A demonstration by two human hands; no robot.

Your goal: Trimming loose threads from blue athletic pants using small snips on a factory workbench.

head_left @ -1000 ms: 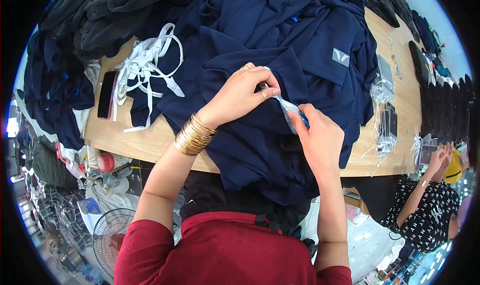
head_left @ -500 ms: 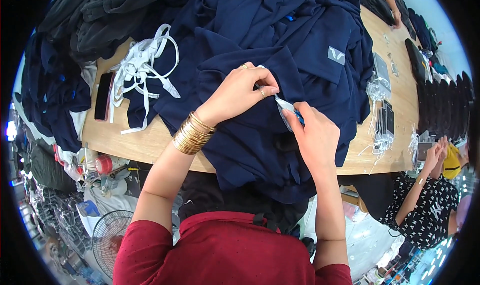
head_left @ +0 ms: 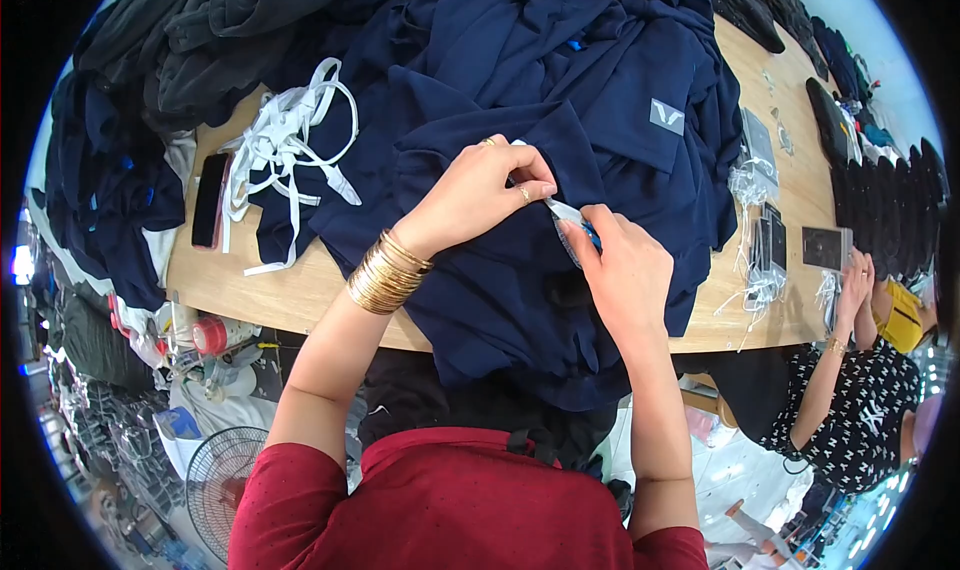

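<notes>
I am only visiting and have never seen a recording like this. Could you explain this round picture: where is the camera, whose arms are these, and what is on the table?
There is no machine here. The camera sits on a person's head and looks down, so the picture bends at its rim. The two bare arms from below are that person's own. The left hand, with gold bangles at the wrist, and the right hand together pinch a small pale tag over a dark navy cloth garment heaped on the wooden table. White cloth straps and a black phone lie at the left. At the right edge another person's hands work.
</notes>
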